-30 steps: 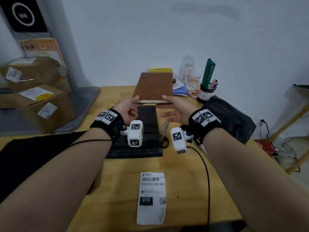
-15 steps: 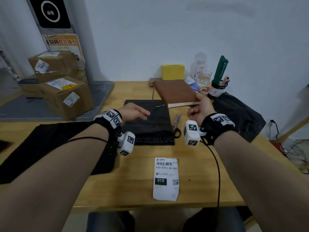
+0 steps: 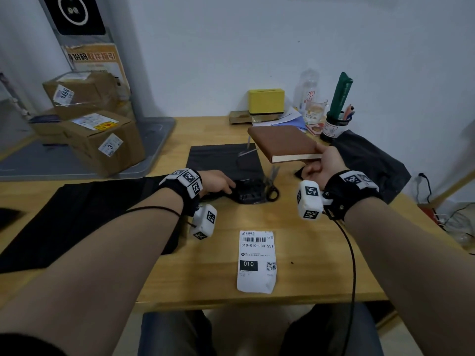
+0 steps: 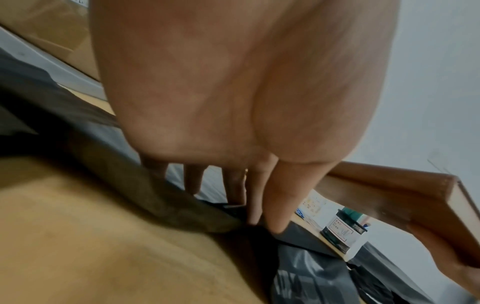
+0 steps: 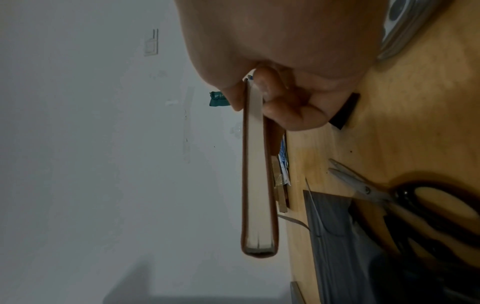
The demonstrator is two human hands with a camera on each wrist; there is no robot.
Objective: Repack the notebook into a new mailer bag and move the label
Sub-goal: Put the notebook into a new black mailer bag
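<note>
The notebook (image 3: 285,142) is out of any bag and held in the air by the right hand (image 3: 322,165), above the far right part of the surface (image 3: 321,255); the right wrist view shows the thumb on one cover and the fingers (image 5: 293,115) curled under the other, clamped on a corner. The left hand (image 3: 214,182) is down on the near end of the flat black mailer (image 3: 223,158) lying mid-surface, and the left wrist view shows its fingers (image 4: 275,214) pressed together on the crumpled bag edge, seemingly pinching it to lift or open the mouth; whether the mouth is actually open I cannot tell. The label (image 3: 257,260) lies loose and face up near the front edge of the surface, well apart from both hands and stuck to no bag. Scissors (image 3: 272,183) lie just right of the mailer, between the two hands. A crumpled dark bag (image 3: 370,163) sits at the far right, likely the old one, and another dark sheet (image 3: 72,222) spreads under the left forearm. Judging from this, unpacking and label removal look done; what remains is opening the mailer, sliding the notebook in, sealing it, and fixing the label on the outside. The thin film could cling shut or snag the notebook's corners on the way in.
</note>
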